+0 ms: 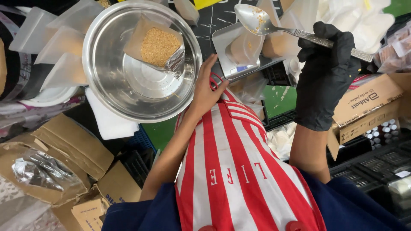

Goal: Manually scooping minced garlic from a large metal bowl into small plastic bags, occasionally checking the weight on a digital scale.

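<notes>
Two hands are at work over a crowded bench. The right hand [327, 64], in a black glove, is closed around the handle of a spoon [257, 20] and holds it level above a small scale [239, 49]. Only a few grains cling to the spoon's bowl, so most of its load looks already tipped out. A clear pouch [245, 47] stands on the scale with a little of the grain in it; how full it is cannot be read through the plastic. The left hand [205, 87], bare, rests with loosely curled fingers between the scale and a steel bowl [137, 87]; whether it touches or pinches anything there is hard to tell.

Inside the bowl, against its far wall, leans an opened bag [156, 45] of golden grain, well stocked, so plenty appears left to portion. Empty pouches [64, 42] lie stacked beyond the bowl's left rim, seemingly waiting their turn, while pale bags [355, 17] pile up at the far right corner; their contents are unclear.

A red-and-white striped apron [233, 167] hides the bench's near edge. Cardboard boxes [64, 147] crowd the lower left and another box [368, 102] sits at right, cut off by the frame. The scale's display is too small to read, and its near part is partly covered by the left hand.
</notes>
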